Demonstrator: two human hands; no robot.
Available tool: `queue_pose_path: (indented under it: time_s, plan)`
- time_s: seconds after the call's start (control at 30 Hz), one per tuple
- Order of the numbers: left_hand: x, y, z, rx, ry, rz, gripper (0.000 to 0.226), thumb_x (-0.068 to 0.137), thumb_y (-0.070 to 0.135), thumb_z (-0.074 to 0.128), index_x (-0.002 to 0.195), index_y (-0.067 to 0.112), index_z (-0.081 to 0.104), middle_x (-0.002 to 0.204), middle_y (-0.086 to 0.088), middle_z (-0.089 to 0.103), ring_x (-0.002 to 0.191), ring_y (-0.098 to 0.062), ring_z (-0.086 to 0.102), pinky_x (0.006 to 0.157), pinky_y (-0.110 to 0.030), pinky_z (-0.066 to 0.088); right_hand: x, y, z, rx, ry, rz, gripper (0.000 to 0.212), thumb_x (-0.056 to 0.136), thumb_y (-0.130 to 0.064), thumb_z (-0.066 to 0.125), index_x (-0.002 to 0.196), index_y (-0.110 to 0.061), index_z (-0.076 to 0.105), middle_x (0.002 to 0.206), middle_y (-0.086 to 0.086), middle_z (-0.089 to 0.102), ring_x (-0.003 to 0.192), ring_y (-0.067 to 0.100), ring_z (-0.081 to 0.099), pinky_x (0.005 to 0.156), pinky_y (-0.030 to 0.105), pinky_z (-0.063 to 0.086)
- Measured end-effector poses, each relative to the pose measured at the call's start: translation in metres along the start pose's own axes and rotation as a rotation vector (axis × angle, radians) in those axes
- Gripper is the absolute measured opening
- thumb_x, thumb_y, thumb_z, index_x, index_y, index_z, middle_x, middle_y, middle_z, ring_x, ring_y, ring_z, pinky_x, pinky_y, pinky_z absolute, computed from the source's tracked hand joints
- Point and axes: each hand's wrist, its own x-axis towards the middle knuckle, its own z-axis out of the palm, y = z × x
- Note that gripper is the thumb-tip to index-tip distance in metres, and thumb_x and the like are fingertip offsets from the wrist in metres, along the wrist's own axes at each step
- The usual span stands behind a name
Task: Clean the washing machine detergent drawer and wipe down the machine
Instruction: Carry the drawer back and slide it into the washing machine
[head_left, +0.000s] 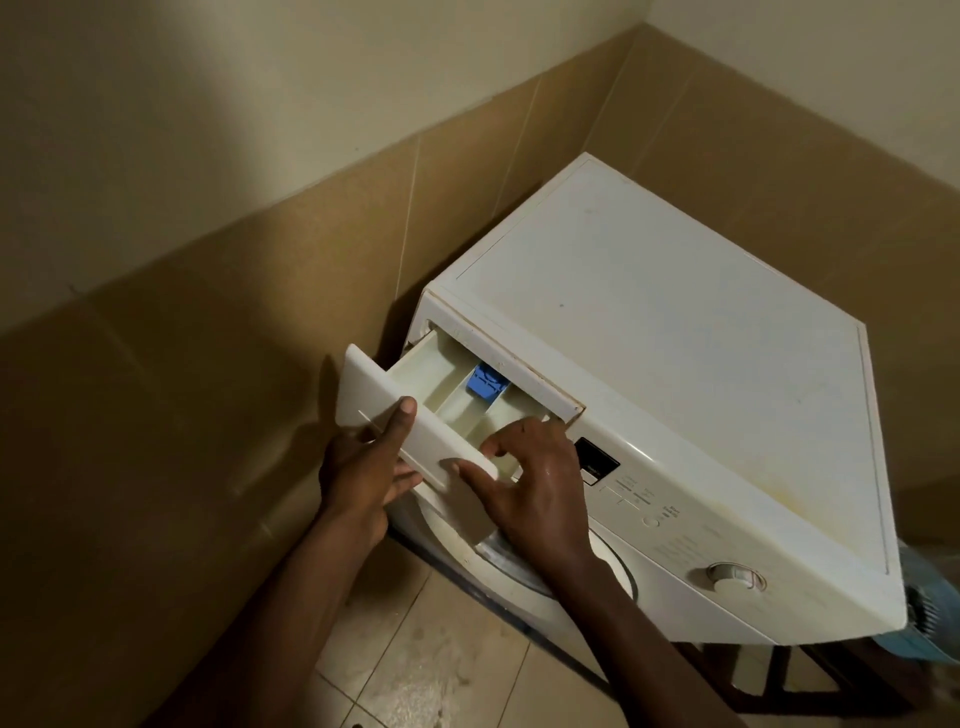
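A white front-loading washing machine (675, 332) stands in a tiled corner. Its cream detergent drawer (441, 384) is pulled partly out at the top left, showing its compartments and a blue insert (487, 383). My left hand (363, 467) grips the drawer's front panel from below, thumb on its top edge. My right hand (530, 478) holds the panel's right end, thumb on the front and fingers curled into the right compartment. Both forearms reach up from the bottom of the view.
Brown tiled walls (208, 364) close in on the left and behind the machine. The control panel has a dark display (596, 461) and a round dial (735, 576). A blue object (930, 613) sits at the machine's right. The floor tiles (426, 665) below look dusty.
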Motion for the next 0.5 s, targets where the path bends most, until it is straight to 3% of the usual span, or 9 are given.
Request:
queue_pose_path:
  time_s: [0.1, 0.23, 0.37, 0.5]
  plan:
    - [0.01, 0.005, 0.025, 0.026, -0.069, 0.018, 0.072, 0.076, 0.037, 0.078, 0.138, 0.013, 0.048, 0.119, -0.017, 0.066, 0.104, -0.031, 0.067, 0.077, -0.039, 0.061, 0.017, 0.013, -0.007, -0.071, 0.074, 0.064, 0.033, 0.075, -0.051, 0.073, 0.08, -0.019, 0.066, 0.085, -0.005, 0.06, 0.083, 0.015, 0.05, 0.071, 0.033, 0.044]
    - [0.021, 0.012, 0.053, 0.024, -0.107, -0.003, 0.075, 0.077, 0.039, 0.077, 0.139, 0.014, 0.045, 0.121, -0.018, 0.064, 0.112, -0.036, 0.063, 0.093, -0.05, 0.054, 0.043, 0.029, -0.015, -0.186, 0.089, 0.094, 0.036, 0.067, -0.042, 0.083, 0.089, -0.02, 0.065, 0.094, -0.004, 0.059, 0.088, 0.015, 0.048, 0.074, 0.03, 0.042]
    - [0.028, 0.012, 0.068, 0.011, -0.093, 0.0, 0.069, 0.081, 0.036, 0.076, 0.138, 0.011, 0.046, 0.122, -0.019, 0.062, 0.112, -0.036, 0.062, 0.074, -0.038, 0.057, 0.051, 0.045, -0.017, -0.164, 0.089, 0.103, 0.053, 0.068, -0.05, 0.081, 0.108, -0.02, 0.065, 0.108, -0.002, 0.06, 0.098, 0.017, 0.052, 0.081, 0.029, 0.044]
    - [0.034, 0.013, 0.079, 0.011, -0.081, -0.003, 0.063, 0.082, 0.035, 0.076, 0.134, 0.011, 0.049, 0.122, -0.017, 0.061, 0.112, -0.035, 0.061, 0.078, -0.039, 0.056, 0.057, 0.053, -0.017, -0.173, 0.062, 0.097, 0.058, 0.073, -0.052, 0.076, 0.117, -0.017, 0.064, 0.114, 0.0, 0.062, 0.104, 0.02, 0.053, 0.086, 0.031, 0.045]
